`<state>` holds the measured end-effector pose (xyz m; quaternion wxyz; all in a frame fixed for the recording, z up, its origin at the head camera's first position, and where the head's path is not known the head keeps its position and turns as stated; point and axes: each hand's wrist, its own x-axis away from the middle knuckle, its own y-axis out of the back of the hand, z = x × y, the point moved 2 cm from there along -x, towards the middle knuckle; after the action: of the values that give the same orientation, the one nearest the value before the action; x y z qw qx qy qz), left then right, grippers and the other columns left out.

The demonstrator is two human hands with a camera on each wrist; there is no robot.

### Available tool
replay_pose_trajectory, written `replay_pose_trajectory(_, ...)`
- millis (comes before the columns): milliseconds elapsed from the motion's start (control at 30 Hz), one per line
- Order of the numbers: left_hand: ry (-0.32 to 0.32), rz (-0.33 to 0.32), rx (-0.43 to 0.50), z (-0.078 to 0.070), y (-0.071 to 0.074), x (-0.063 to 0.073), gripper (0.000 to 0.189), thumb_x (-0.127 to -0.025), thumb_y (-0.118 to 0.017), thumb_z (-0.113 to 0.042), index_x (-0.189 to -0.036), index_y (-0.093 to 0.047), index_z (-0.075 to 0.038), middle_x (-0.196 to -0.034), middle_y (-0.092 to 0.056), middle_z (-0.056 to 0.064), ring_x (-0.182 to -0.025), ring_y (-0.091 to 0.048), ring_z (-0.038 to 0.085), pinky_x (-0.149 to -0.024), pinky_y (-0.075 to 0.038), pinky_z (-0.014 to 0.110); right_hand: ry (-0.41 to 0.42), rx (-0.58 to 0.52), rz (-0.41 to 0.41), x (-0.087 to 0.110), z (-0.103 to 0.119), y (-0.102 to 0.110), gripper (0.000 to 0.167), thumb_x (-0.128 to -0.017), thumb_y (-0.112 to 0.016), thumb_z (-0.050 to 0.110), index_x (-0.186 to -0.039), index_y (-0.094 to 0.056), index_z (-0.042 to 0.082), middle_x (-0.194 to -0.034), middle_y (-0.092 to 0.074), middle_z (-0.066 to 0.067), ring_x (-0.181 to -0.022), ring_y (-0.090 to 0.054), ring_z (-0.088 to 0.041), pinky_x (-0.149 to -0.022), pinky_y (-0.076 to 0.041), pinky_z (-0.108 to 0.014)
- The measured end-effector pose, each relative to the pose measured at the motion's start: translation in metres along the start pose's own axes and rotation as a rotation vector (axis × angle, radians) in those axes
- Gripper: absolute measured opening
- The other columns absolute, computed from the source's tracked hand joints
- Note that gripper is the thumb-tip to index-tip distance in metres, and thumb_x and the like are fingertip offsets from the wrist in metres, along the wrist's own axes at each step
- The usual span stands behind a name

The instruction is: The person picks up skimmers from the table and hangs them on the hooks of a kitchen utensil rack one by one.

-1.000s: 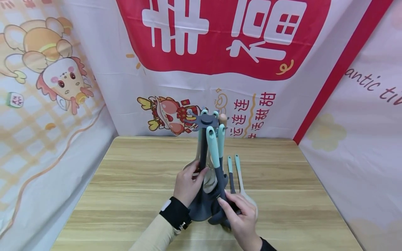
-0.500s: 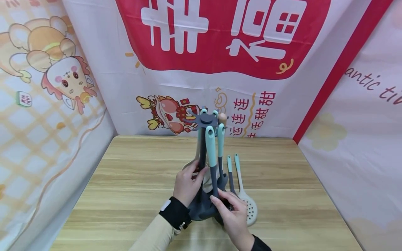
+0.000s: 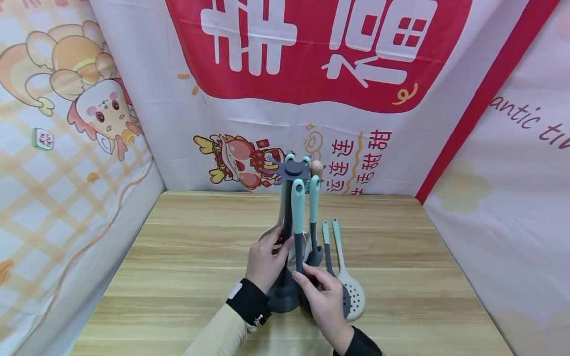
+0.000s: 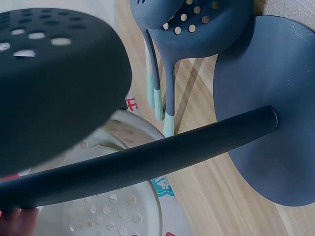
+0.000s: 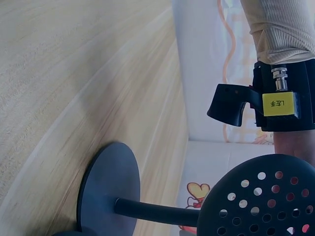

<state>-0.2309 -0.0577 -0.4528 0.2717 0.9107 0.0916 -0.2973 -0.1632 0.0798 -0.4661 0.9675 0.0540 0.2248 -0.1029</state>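
My left hand point(image 3: 265, 257) grips the post of a dark grey utensil stand point(image 3: 285, 299), which stands upright on the table. With thumb and fingers my right hand point(image 3: 325, 299) pinches the lower shaft of a dark skimmer point(image 3: 298, 205) with a mint handle. The skimmer is upright at the stand's front, its handle end overlapping the hook ring in the head view. Its round perforated head point(image 5: 263, 201) is close to the post in the right wrist view. Pale perforated utensils point(image 4: 110, 196) hang behind the post. A dark ladle point(image 3: 315, 255) with a mint handle overlaps the stand's right side.
Right of the stand, a pale skimmer point(image 3: 355, 296) and another dark skimmer point(image 4: 197, 42) lie on the wooden table point(image 3: 418, 277). A dark spoon-like head point(image 4: 157, 12) overlaps the latter. Printed cloth point(image 3: 303, 113) walls the back and both sides.
My right hand has moved left with the skimmer, bringing it against the stand's front and more upright. The pale skimmer on the table shows more fully. My left hand stays on the post.
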Motion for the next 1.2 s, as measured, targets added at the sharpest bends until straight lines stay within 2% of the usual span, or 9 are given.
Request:
replay_pose_trajectory(100, 0.000, -0.002, 0.001, 0.0003, 0.0002, 0.0002, 0.026, -0.093, -0.071, -0.022, -0.114, -0.069, -0.007, -0.093, -0.074, 0.009, -0.085, -0.074, 0.020, -0.066, -0.063, 0.026, -0.022, 0.007, 0.005, -0.0013, -0.0014, -0.0008, 0.016, -0.085, -0.076, 0.004, -0.100, -0.078, 0.008, -0.094, -0.077, -0.004, -0.087, -0.071, -0.010, -0.076, -0.057, -0.018)
replay_pose_trajectory(233, 0.000, -0.002, 0.002, 0.0002, 0.0005, 0.0006, 0.025, -0.093, -0.071, -0.021, -0.114, -0.069, -0.007, -0.093, -0.074, 0.010, -0.085, -0.074, 0.020, -0.066, -0.063, 0.026, -0.007, 0.012, 0.013, -0.0029, -0.0024, -0.0017, 0.015, -0.085, -0.075, 0.003, -0.100, -0.077, 0.006, -0.092, -0.077, -0.009, -0.085, -0.070, -0.005, -0.076, -0.057, -0.018)
replay_pose_trajectory(633, 0.000, -0.009, 0.026, 0.0002, -0.0010, 0.0022, 0.028, -0.091, -0.072, -0.018, -0.117, -0.069, -0.007, -0.094, -0.074, 0.010, -0.086, -0.074, 0.020, -0.066, -0.063, 0.026, -0.043, 0.018, 0.014, -0.0080, -0.0056, -0.0010, 0.015, -0.085, -0.076, 0.007, -0.100, -0.077, 0.006, -0.090, -0.075, -0.008, -0.084, -0.065, -0.006, -0.076, -0.054, -0.020)
replay_pose_trajectory(833, 0.006, -0.003, 0.043, 0.0006, -0.0011, 0.0021, 0.030, -0.092, -0.071, -0.019, -0.120, -0.069, -0.007, -0.095, -0.074, 0.009, -0.087, -0.073, 0.020, -0.068, -0.063, 0.026, 0.058, 0.096, -0.007, -0.0093, -0.0049, 0.0000, 0.019, -0.083, -0.078, 0.007, -0.102, -0.078, 0.011, -0.084, -0.069, 0.003, -0.080, -0.056, -0.011, -0.071, -0.050, -0.028)
replay_pose_trajectory(1000, -0.006, -0.013, 0.041, 0.0001, -0.0014, 0.0019, 0.028, -0.091, -0.073, -0.018, -0.117, -0.070, -0.007, -0.091, -0.074, 0.008, -0.086, -0.073, 0.019, -0.066, -0.062, 0.025, 0.147, 0.135, -0.015, -0.0093, -0.0068, 0.0005, 0.021, -0.081, -0.079, 0.003, -0.102, -0.077, 0.007, -0.085, -0.073, -0.002, -0.080, -0.055, -0.012, -0.070, -0.048, -0.025)
replay_pose_trajectory(1200, -0.013, -0.012, 0.036, -0.0004, -0.0009, 0.0021, 0.028, -0.092, -0.072, -0.019, -0.116, -0.070, -0.007, -0.092, -0.074, 0.009, -0.085, -0.073, 0.019, -0.065, -0.062, 0.025, 0.168, 0.172, -0.007, -0.0102, -0.0079, 0.0028, 0.019, -0.083, -0.078, 0.006, -0.102, -0.077, 0.008, -0.090, -0.075, -0.001, -0.084, -0.056, -0.011, -0.073, -0.047, -0.021)
